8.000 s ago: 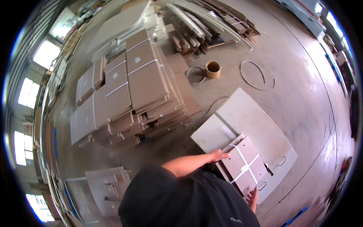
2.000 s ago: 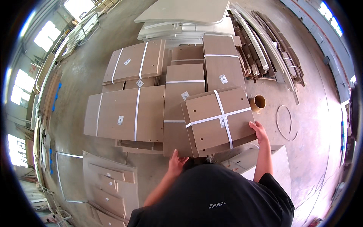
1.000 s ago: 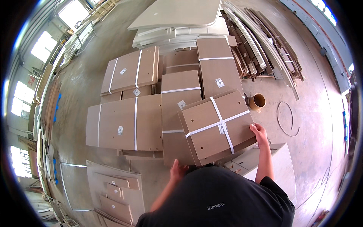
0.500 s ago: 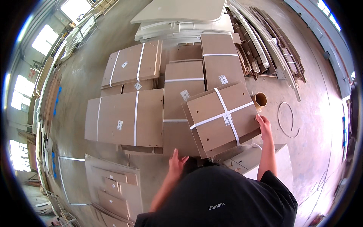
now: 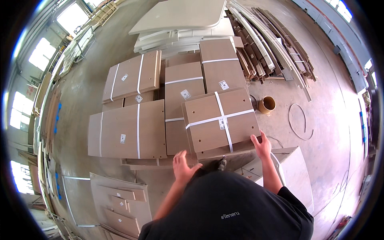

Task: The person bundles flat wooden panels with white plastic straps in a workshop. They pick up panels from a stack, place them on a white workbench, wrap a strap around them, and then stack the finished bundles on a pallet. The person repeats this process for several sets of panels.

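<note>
Left hand (image 5: 183,165): open, fingers spread, palm down, empty; just off the near left corner of the strapped bundle, not clearly touching it.
Right hand (image 5: 262,145): fingers laid over the near right corner of the strapped bundle, thumb side toward the edge; gripping the corner.
Strapped bundle (image 5: 221,121): brown flat panels bound with crossed white straps, small white label near the crossing; topmost on the stack, turned slightly askew to the packs below, near edge overhanging toward the body.
Large pack (image 5: 128,130): wide brown panel pack with two white straps, lying flat just left of the strapped bundle, on the same stack.
Middle pack (image 5: 184,84): narrower brown pack with white straps, behind the strapped bundle and partly under it.
Far right pack (image 5: 221,66): brown strapped pack beside the middle pack, farther out.
Far left pack (image 5: 134,76): brown strapped pack, angled, beyond the large pack.
Pale boards (image 5: 180,24): cream sheets piled at the far end of the stack.
Tape roll (image 5: 267,105): brownish ring standing on the concrete floor (image 5: 332,120), right of the strapped bundle.
Loose strap loop (image 5: 301,122): thin ring lying on the floor beyond the tape roll.
Light cabinet part (image 5: 292,176): pale panel low on the right, by the right forearm.
Drawer fronts (image 5: 120,200): grey-beige pieces on the floor at lower left.
</note>
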